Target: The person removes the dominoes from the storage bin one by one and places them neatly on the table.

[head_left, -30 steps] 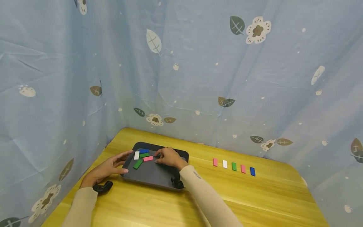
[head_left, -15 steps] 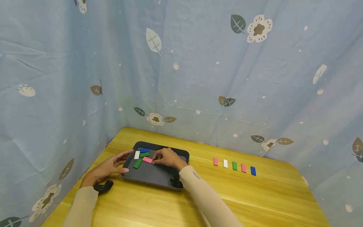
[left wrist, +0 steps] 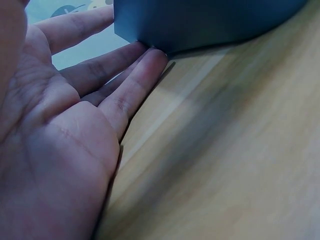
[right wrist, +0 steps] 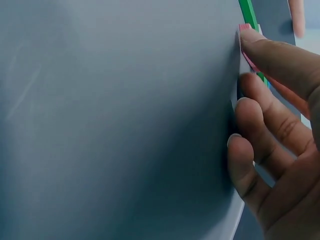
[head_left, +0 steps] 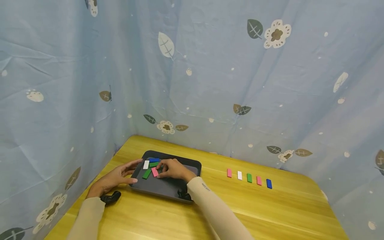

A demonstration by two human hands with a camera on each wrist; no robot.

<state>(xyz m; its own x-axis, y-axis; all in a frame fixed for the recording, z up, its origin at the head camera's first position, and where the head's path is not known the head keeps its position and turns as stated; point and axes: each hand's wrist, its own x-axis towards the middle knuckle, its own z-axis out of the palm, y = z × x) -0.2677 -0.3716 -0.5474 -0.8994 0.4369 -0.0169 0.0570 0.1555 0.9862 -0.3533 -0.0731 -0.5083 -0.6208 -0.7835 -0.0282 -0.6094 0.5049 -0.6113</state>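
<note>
A pink block (head_left: 154, 172) lies tilted in the dark grey tray (head_left: 168, 194), its two ends between the thumb and index finger of my right hand (head_left: 174, 170). The right wrist view shows the thumb of that hand (right wrist: 275, 130) against the pink block (right wrist: 244, 27). Beside it in the tray are two green blocks (head_left: 147, 174), a white block (head_left: 146, 164) and a blue block (head_left: 154, 160). My left hand (head_left: 115, 176) rests at the tray's left side, fingers spread. In the left wrist view, fingertips of this hand (left wrist: 75, 110) touch the tray's outer wall (left wrist: 200, 25).
On the yellow wooden table (head_left: 288, 206), right of the tray, stands a row of several blocks: pink (head_left: 229, 173), white (head_left: 239, 175), green (head_left: 249, 178), another pink (head_left: 259, 180) and blue (head_left: 269, 183). A patterned blue curtain (head_left: 204, 83) hangs behind and at the left.
My right hand has shifted left across the tray to the pink block, which has turned from nearly level to steeply tilted. My left hand has stayed at the tray's side.
</note>
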